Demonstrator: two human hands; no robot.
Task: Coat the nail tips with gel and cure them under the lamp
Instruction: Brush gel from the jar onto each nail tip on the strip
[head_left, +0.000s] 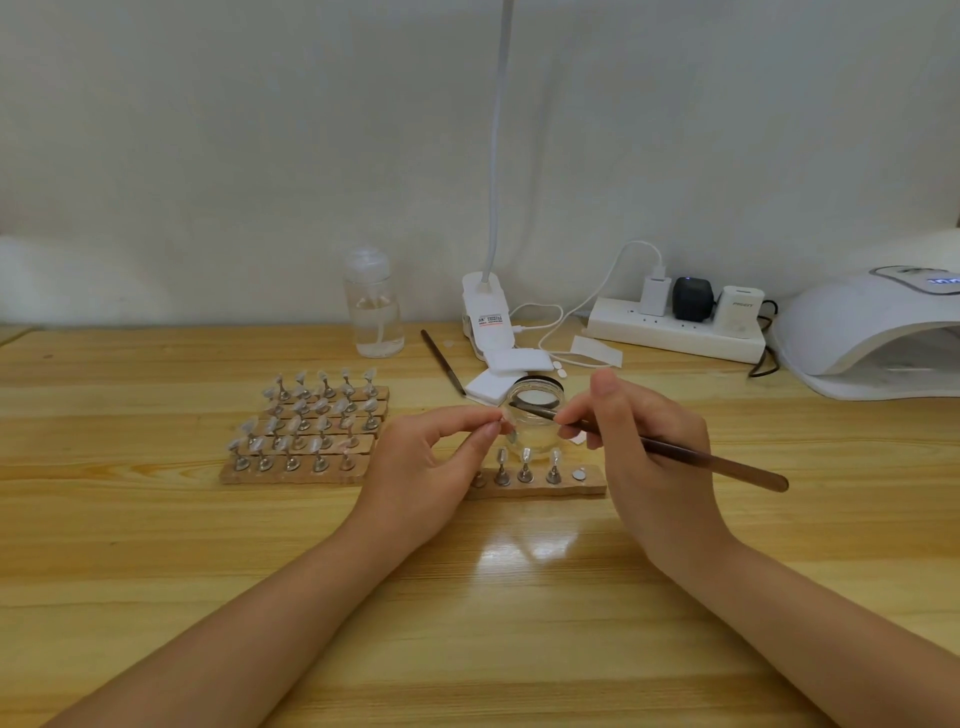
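At table centre, left hand (431, 470) pinches a small nail-tip stand (506, 422) between thumb and forefinger, lifted above the near wooden strip (592, 486); the tip on it is clear and hard to make out. Right hand (644, 441) grips a brown brush (696, 457), tip pointing left at the held stand, bristles too small to read. Left palm hides the strip's left end; three stands with tips (525, 464) show on it, plus one bare round magnet (578, 474) at right. Glass jar (535, 415) just behind the hands, open, clear contents, amount unclear. Left: four strips holding many tips (306, 431). Far: clear bottle (373, 306) partly filled with liquid, second brush (441, 361), white pads (506, 371), clip lamp (485, 317) with neck cut off at top, power strip (675, 332). Curing lamp (872, 338) far right, cut off by frame edge, inside dark.
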